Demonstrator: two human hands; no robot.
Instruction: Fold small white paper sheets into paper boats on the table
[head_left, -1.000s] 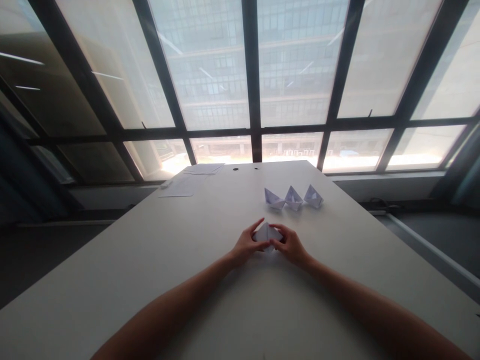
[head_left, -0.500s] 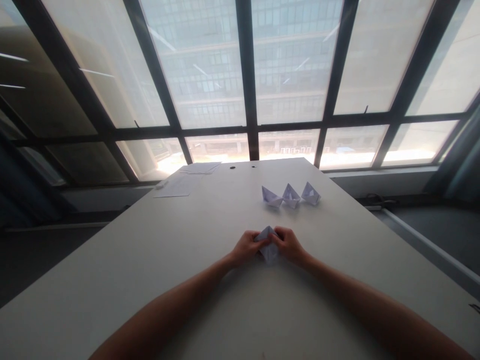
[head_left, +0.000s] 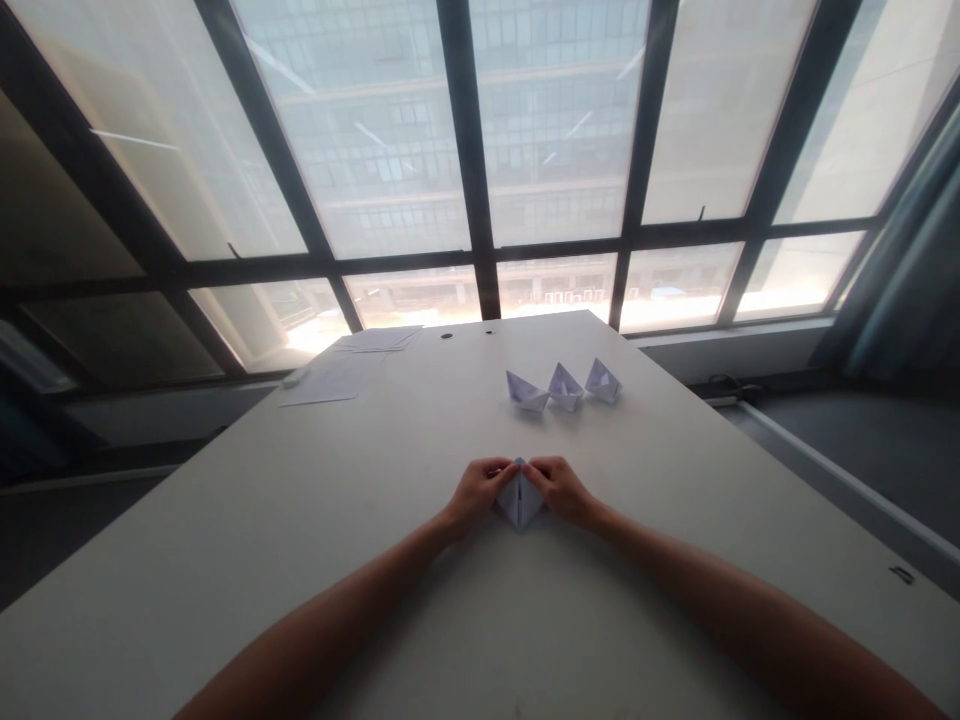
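A folded sheet of white paper (head_left: 519,505), diamond-shaped with a slit down its middle, is held between my two hands just above or on the table. My left hand (head_left: 480,492) pinches its upper left edge, thumb on the near face. On the upper right edge, my right hand (head_left: 559,488) grips it the same way. The thumbs nearly meet close to the top point. Behind my hands stand three folded paper boats: a left one (head_left: 527,393), a middle one (head_left: 565,388) and a right one (head_left: 603,381).
The white table (head_left: 262,560) reaches toward the windows. Flat paper sheets (head_left: 324,382) lie at its far left. Two small dark holes are near the far edge. A small dark object (head_left: 901,575) lies near the right edge.
The view has turned slightly right, so everything sits further left. My thumbs have shifted on the folded paper, and its centre slit now faces me more openly.
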